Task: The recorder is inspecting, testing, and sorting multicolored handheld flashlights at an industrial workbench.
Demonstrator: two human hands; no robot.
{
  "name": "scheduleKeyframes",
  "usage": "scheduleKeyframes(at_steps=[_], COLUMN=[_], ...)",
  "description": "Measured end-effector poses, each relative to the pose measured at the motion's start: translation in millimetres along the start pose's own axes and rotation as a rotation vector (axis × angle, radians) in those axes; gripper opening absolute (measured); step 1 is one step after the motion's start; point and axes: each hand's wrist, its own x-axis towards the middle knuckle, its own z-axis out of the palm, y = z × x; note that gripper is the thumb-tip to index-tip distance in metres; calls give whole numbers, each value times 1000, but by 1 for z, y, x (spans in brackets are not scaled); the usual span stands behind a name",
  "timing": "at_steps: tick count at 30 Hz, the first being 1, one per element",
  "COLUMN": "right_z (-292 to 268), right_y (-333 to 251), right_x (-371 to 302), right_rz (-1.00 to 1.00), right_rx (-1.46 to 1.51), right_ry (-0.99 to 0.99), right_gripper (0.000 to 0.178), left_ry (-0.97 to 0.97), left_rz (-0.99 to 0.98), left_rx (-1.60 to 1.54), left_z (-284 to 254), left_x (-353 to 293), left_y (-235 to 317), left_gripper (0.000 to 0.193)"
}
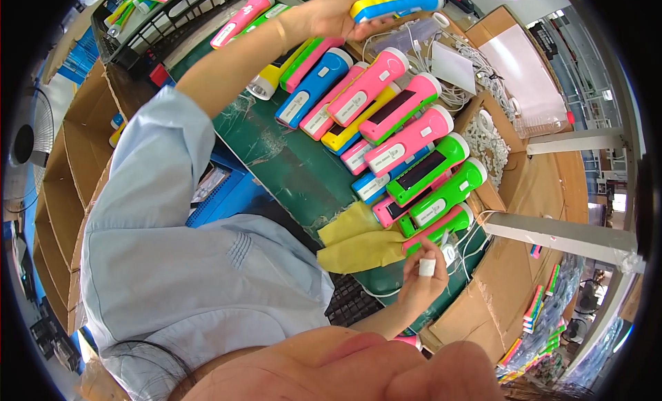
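Observation:
At the top, my left hand (pixel 336 18) is closed on a yellow and blue flashlight (pixel 396 6), held above the far part of the bench. Nearer, my right hand (pixel 422 284) has curled fingers, one wrapped in white tape. What it pinches, if anything, cannot be made out. Beside those fingers are a yellow cloth (pixel 358 242), a pink and green flashlight (pixel 441 230) and a white plug (pixel 449 255) on a cable. Between my hands, several pink, blue, yellow and green flashlights lie in an overlapping row, among them a pink one (pixel 410 140) and a green one (pixel 448 197).
The worn green bench (pixel 276 153) carries everything. Along its far right side stand cardboard boxes, one with small white parts (pixel 486 139), and tangled white cables (pixel 441 77). A white metal bar (pixel 558 232) juts in at right. A black crate (pixel 172 22) sits at upper left.

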Motion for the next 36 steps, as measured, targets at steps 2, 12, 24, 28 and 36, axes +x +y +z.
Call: scheduleKeyframes(at_steps=[2,12,24,28,36], right_z=[10,-16,52,40,47], right_y=[1,-17,12,52,71], right_x=[7,7,-23,-42,-57], right_rz=[-103,-145,-395,-112,-132], right_rx=[-119,748,-426,-261,-136], right_ry=[-4,-569,0,-56,-47], right_gripper=[35,25,38,26,19], left_ry=[-16,-395,-121,-87,24], left_rz=[-5,-552,-309,-244,-339], left_rx=[-11,7,41,-158,-252], left_z=[68,136,154,164,173], left_x=[-65,-193,-173,-157,-142], left_y=[-34,-232,-219,-199,-192], left_gripper=[38,73,45,36,34])
